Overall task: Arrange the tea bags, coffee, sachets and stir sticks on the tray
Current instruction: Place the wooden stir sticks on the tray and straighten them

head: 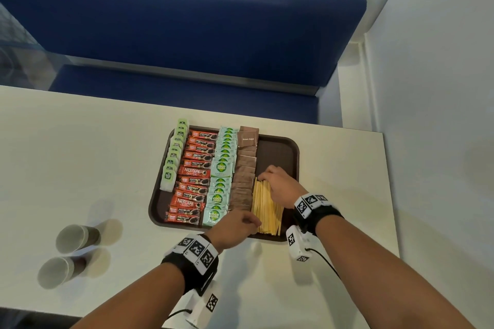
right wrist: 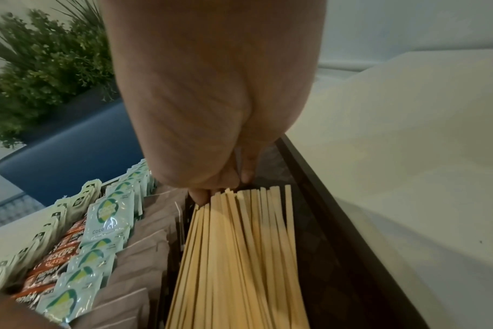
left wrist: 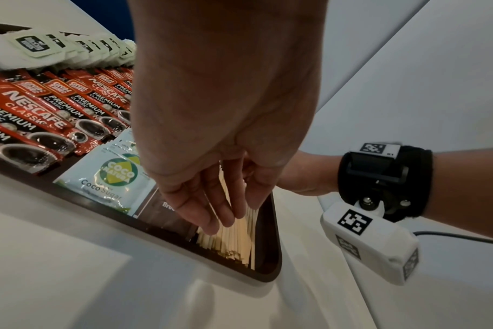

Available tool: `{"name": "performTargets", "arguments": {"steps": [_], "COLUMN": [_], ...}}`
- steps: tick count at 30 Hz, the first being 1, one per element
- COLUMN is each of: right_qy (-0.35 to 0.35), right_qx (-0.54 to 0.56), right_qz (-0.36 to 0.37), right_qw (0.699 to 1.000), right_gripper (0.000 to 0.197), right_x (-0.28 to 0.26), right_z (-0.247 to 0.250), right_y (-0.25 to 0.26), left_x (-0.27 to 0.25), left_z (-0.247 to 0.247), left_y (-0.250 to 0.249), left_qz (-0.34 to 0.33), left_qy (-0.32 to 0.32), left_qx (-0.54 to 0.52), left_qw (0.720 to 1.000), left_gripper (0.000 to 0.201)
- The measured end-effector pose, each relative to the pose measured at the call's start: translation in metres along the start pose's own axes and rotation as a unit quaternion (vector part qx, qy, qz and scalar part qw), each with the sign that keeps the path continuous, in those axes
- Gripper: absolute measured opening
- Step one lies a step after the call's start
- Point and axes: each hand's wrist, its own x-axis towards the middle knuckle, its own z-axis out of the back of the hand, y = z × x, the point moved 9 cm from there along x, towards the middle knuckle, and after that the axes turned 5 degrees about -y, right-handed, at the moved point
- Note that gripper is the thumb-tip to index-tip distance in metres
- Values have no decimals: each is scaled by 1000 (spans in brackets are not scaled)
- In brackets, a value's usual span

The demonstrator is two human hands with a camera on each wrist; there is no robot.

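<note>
Rightward, tray [head: 291, 147] floor lay bare toward the table [head: 347, 168] edge; left hand [head: 235, 224] fingers [left wrist: 209, 213] extended on stir sticks [head: 267, 208]; right hand [head: 280, 184] fingers curled against their far ends.

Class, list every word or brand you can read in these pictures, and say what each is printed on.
"NESCAFE CLASSIC": red coffee sachets.
"PREMIUM CLASSIC": other red coffee sachets.
"COCO NATURA" and "Coco Sugar": pale green sachets.
"Brown sugar": brown sachets.
Tea bag tags: dark logo, too blurred to read.
Wrist markers: black-and-white codes, no words.
</note>
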Motion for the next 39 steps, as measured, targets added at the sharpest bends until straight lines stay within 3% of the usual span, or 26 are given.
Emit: {"name": "performTargets", "arguments": {"steps": [13, 20, 28, 39], "right_qy": [-23, -63, -111, -118], "right_qx": [-26, 39, 9, 19], "right_qz": [19, -13, -24, -16], "right_qw": [999, 997, 994, 993], "right_gripper": [64, 60, 40, 47], "right_x": [4, 3, -4, -13], "right_z": [-2, 5, 8, 12], "right_y": [1, -9, -20, -21], "left_x": [-4, -5, -5, -4], "left_z": [9, 10, 13, 3], "left_y": [9, 13, 19, 10], "left_qz": [15, 17, 25, -10], "left_qy": [3, -2, -11, 7], "left_qx": [-31, -36, -44, -1], "left_qw": [999, 999, 999, 1000], "left_gripper": [20, 21, 20, 23]}}
